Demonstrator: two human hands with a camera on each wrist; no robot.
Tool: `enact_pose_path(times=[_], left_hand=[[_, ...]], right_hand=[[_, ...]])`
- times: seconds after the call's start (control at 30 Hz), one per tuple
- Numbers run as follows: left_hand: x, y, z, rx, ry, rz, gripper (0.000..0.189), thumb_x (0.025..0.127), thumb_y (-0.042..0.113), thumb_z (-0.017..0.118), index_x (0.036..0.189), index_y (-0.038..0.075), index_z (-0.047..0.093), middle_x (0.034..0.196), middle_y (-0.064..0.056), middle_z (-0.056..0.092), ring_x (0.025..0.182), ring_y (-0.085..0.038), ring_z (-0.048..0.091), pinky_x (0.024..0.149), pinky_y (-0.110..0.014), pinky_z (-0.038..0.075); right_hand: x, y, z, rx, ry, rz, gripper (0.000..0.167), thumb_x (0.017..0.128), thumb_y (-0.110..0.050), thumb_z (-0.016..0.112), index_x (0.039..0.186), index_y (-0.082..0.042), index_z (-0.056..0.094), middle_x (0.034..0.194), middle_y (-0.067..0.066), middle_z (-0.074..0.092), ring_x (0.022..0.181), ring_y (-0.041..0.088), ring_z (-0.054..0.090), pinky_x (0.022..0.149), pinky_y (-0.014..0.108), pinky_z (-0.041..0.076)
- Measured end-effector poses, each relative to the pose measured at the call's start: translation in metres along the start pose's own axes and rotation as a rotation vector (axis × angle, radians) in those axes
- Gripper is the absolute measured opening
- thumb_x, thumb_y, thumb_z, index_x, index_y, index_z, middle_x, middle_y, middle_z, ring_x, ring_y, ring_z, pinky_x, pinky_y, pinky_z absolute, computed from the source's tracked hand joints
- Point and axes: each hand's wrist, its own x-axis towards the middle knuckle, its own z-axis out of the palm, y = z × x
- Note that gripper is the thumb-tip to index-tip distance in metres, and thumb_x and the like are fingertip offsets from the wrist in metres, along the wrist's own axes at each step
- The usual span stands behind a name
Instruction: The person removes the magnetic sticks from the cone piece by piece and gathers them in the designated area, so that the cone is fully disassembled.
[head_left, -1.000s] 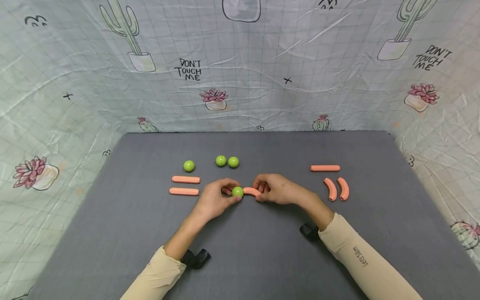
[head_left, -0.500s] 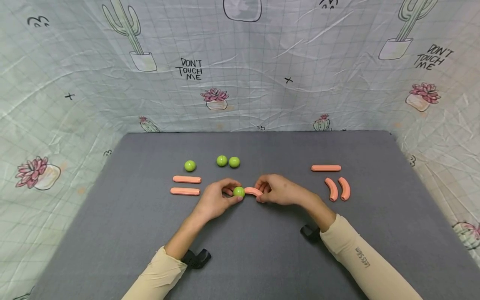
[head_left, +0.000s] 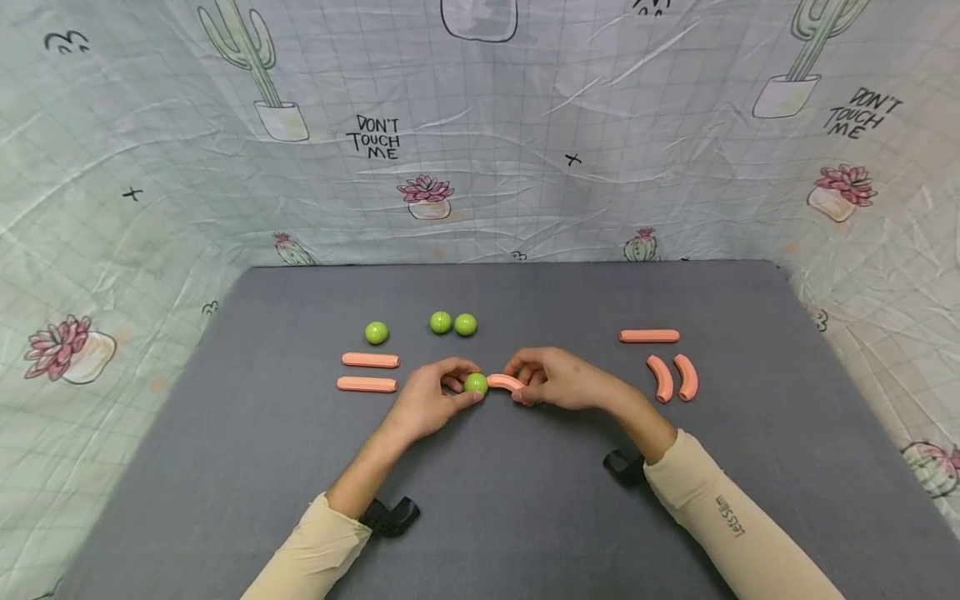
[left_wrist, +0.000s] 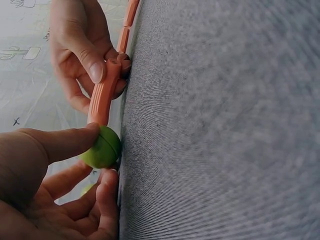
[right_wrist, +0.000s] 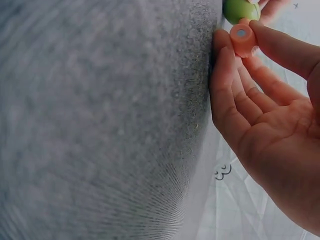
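Between thumb and fingers, my left hand (head_left: 429, 402) pinches a green ball (head_left: 476, 382) low over the grey table. A thin seam shows round the ball (left_wrist: 102, 148) in the left wrist view. My right hand (head_left: 558, 379) pinches a curved orange rod (head_left: 504, 382) by its right end. The rod's other end meets the ball's right side; whether the two are joined, I cannot tell. In the right wrist view, the rod's near end (right_wrist: 242, 35) shows a pale round spot in its middle.
Two straight orange rods (head_left: 367, 384) lie left of my left hand. Beyond them sit three green balls (head_left: 440, 322), two close together. On the right lie another straight rod (head_left: 649, 336) and two curved rods (head_left: 686, 377). A printed cloth (head_left: 495, 208) hangs behind the grey table (head_left: 510, 517).
Both hands keep their hold on the ball and the curved rod, almost without moving. The whole head view shifts slightly.
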Motion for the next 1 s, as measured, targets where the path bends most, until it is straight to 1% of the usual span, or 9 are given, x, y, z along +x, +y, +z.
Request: enact_pose_path(times=[0.17,0.27,0.37,0.43,0.57,0.8,1.0], left_hand=[[0.000,0.000,-0.002,-0.027,-0.019,-0.013,0.029,0.088,0.017,0.085,0.117,0.015,0.076,0.104,-0.002,0.076,0.089,-0.012,0.066,0.082,-0.030,0.053],[0.000,-0.001,-0.002,-0.044,-0.028,-0.024,0.029,0.088,0.016,0.085,0.115,0.016,0.076,0.102,-0.002,0.075,0.088,-0.012,0.065,0.081,-0.030,0.053],[0.000,-0.003,-0.001,-0.050,-0.029,-0.024,0.028,0.088,0.017,0.085,0.115,0.016,0.077,0.100,-0.002,0.074,0.088,-0.011,0.065,0.081,-0.029,0.053],[0.000,-0.004,-0.001,-0.048,-0.025,-0.021,0.028,0.088,0.018,0.085,0.115,0.016,0.077,0.100,-0.001,0.075,0.088,-0.010,0.065,0.080,-0.029,0.053],[-0.001,-0.004,-0.001,-0.052,-0.020,-0.032,0.029,0.088,0.018,0.085,0.116,0.017,0.076,0.103,-0.001,0.075,0.088,-0.012,0.065,0.080,-0.030,0.053],[-0.001,-0.006,-0.001,-0.062,-0.016,-0.031,0.031,0.089,0.019,0.085,0.118,0.018,0.076,0.105,-0.002,0.075,0.089,-0.012,0.065,0.080,-0.030,0.053],[-0.001,-0.008,-0.001,-0.079,-0.020,-0.018,0.030,0.089,0.019,0.084,0.118,0.018,0.076,0.105,-0.002,0.075,0.090,-0.011,0.065,0.080,-0.028,0.053]], right_hand=[[-0.002,0.002,-0.002,0.036,-0.009,0.012,0.034,0.098,-0.010,0.073,0.131,-0.009,0.065,0.101,0.010,0.075,0.084,0.014,0.070,0.073,0.029,0.053],[-0.003,0.005,-0.003,0.053,-0.015,0.003,0.043,0.099,-0.008,0.070,0.141,-0.008,0.060,0.100,0.012,0.074,0.083,0.017,0.071,0.073,0.032,0.054],[-0.006,0.005,-0.004,0.068,-0.017,-0.014,0.052,0.101,-0.007,0.067,0.151,-0.011,0.053,0.099,0.015,0.073,0.083,0.022,0.071,0.075,0.036,0.057],[-0.007,0.005,-0.005,0.083,-0.014,-0.021,0.055,0.102,-0.007,0.065,0.154,-0.013,0.050,0.099,0.017,0.071,0.082,0.025,0.072,0.074,0.038,0.058],[-0.010,0.004,-0.007,0.099,-0.005,-0.030,0.054,0.104,-0.008,0.062,0.155,-0.016,0.049,0.097,0.017,0.068,0.080,0.027,0.073,0.074,0.041,0.061],[-0.014,0.007,-0.012,0.105,0.004,-0.032,0.052,0.105,-0.007,0.059,0.155,-0.018,0.050,0.094,0.017,0.066,0.079,0.030,0.073,0.074,0.043,0.061],[-0.019,0.013,-0.016,0.088,0.007,-0.034,0.051,0.106,-0.006,0.056,0.156,-0.017,0.049,0.104,0.022,0.065,0.079,0.028,0.072,0.071,0.039,0.059]])
